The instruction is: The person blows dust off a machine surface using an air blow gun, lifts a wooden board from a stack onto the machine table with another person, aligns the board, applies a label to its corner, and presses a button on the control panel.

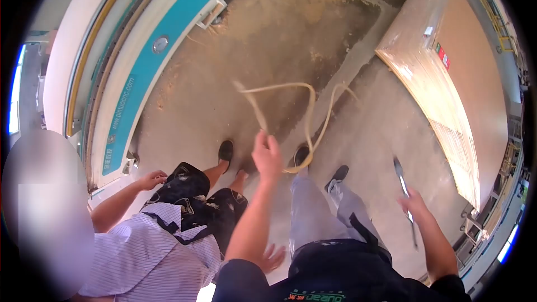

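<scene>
- Left hand [267, 156]: 1
- Right hand [415, 206]: 1
- Tan cord [258, 113]: 1
- Slender tool [399, 171]: 1
- Co-worker [151, 240]: 1
- Dark shoes [337, 176], visible: 3
- Panel stack [470, 50]: 1
- Round gauge [160, 44]: 1

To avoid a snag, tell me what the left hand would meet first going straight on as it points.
Probably the pale cord, which it holds and which runs out just ahead of the left hand; beyond that only floor shows, though depth is unclear.
</scene>
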The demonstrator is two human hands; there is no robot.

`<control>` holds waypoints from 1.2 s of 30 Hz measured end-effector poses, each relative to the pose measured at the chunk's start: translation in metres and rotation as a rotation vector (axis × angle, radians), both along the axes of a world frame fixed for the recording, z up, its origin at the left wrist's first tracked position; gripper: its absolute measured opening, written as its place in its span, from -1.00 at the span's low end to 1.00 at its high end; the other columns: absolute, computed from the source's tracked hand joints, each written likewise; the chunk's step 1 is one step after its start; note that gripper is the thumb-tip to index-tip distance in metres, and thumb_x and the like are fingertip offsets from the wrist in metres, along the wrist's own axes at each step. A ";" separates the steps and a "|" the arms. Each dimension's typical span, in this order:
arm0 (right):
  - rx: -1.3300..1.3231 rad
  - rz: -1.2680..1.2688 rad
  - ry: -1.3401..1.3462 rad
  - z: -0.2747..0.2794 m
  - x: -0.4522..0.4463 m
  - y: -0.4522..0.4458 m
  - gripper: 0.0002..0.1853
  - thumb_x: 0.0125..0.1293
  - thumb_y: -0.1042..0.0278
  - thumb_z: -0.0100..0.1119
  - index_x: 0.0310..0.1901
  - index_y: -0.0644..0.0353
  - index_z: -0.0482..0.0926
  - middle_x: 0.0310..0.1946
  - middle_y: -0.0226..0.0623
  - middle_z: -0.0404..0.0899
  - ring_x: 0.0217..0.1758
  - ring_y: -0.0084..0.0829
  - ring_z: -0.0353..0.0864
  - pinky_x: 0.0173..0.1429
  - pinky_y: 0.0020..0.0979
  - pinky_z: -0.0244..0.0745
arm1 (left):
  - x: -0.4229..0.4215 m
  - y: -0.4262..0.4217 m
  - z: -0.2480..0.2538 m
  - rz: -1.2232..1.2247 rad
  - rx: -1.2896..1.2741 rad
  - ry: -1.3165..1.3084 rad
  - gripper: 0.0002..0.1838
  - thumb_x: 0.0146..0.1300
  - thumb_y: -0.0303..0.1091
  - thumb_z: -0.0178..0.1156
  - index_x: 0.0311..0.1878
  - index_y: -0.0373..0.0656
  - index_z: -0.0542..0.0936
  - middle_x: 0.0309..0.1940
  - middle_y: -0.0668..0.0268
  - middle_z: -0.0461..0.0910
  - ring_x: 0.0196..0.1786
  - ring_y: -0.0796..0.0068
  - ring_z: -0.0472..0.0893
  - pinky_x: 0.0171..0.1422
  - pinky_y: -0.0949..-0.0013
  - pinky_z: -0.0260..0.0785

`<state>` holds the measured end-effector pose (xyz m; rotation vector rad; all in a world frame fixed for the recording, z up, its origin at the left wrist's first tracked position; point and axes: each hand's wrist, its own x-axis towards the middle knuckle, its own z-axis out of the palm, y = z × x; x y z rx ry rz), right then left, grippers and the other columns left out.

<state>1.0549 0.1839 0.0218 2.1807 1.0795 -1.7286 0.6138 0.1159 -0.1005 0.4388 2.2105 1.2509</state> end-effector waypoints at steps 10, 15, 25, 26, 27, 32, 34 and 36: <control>0.666 0.220 0.449 -0.055 -0.334 0.128 -0.74 0.01 0.23 0.38 -0.42 0.18 0.50 -0.60 -0.48 0.41 -0.61 -0.54 0.29 -0.48 -0.43 0.25 | 0.089 -0.016 0.097 -0.243 0.019 0.405 -0.69 0.17 -0.46 0.18 0.01 -0.23 0.56 -0.63 0.11 0.48 -0.60 0.18 0.51 -0.49 0.33 0.36; 0.677 0.605 0.649 -0.071 -0.389 0.136 -0.71 -0.02 0.21 0.38 -0.42 0.22 0.53 -0.59 -0.43 0.42 -0.48 -0.51 0.35 -0.31 -0.39 0.33 | 0.109 -0.039 0.121 -0.274 -0.006 0.500 -0.76 0.13 -0.50 0.20 -0.10 -0.25 0.58 -0.65 0.13 0.45 -0.62 0.16 0.50 -0.53 0.27 0.32; -0.001 0.453 0.859 -0.130 -0.401 0.086 -0.75 -0.01 0.26 0.39 -0.39 0.25 0.59 -0.49 -0.43 0.54 -0.43 -0.54 0.48 -0.26 -0.48 0.40 | 0.125 -0.068 0.123 -0.233 0.014 0.504 -0.95 0.11 -0.52 0.21 -0.34 -0.17 0.61 -0.72 0.20 0.39 -0.67 0.19 0.44 -0.54 0.22 0.36; 0.018 0.417 0.847 -0.129 -0.400 0.083 -0.77 -0.01 0.29 0.39 -0.44 0.23 0.55 -0.56 -0.48 0.48 -0.51 -0.57 0.41 -0.36 -0.47 0.36 | 0.125 -0.073 0.120 -0.229 0.006 0.479 -0.90 0.11 -0.53 0.19 -0.27 -0.20 0.60 -0.69 0.17 0.41 -0.65 0.16 0.46 -0.53 0.23 0.35; 0.188 0.489 0.770 -0.120 -0.397 0.084 -0.77 -0.01 0.30 0.39 -0.46 0.23 0.54 -0.57 -0.49 0.46 -0.52 -0.58 0.39 -0.38 -0.48 0.34 | 0.124 -0.080 0.117 -0.228 0.001 0.454 -0.84 0.12 -0.53 0.17 -0.20 -0.23 0.59 -0.67 0.14 0.43 -0.62 0.13 0.47 -0.52 0.23 0.34; 0.514 0.406 0.625 -0.065 -0.353 0.114 -0.78 0.02 0.34 0.37 -0.50 0.21 0.50 -0.63 -0.56 0.38 -0.57 -0.66 0.30 -0.47 -0.54 0.22 | 0.124 -0.114 0.095 -0.038 -0.074 0.179 -0.63 0.23 -0.44 0.12 0.09 -0.39 0.51 -0.42 0.04 0.63 -0.42 0.22 0.63 -0.31 0.29 0.44; 0.478 0.292 0.678 -0.038 -0.330 0.125 -0.78 0.06 0.34 0.35 -0.51 0.20 0.48 -0.66 -0.58 0.35 -0.61 -0.69 0.26 -0.53 -0.55 0.17 | 0.123 -0.123 0.065 0.119 -0.050 0.043 -0.58 0.24 -0.41 0.13 0.14 -0.41 0.47 -0.44 0.17 0.62 -0.43 0.39 0.60 -0.32 0.35 0.44; 0.427 0.194 0.729 -0.012 -0.308 0.125 -0.77 0.12 0.33 0.33 -0.51 0.20 0.46 -0.69 -0.59 0.31 -0.65 -0.73 0.23 -0.58 -0.56 0.12 | 0.110 -0.124 0.050 0.239 -0.026 -0.219 -0.54 0.26 -0.39 0.13 0.19 -0.42 0.43 -0.49 0.30 0.58 -0.46 0.57 0.53 -0.37 0.46 0.39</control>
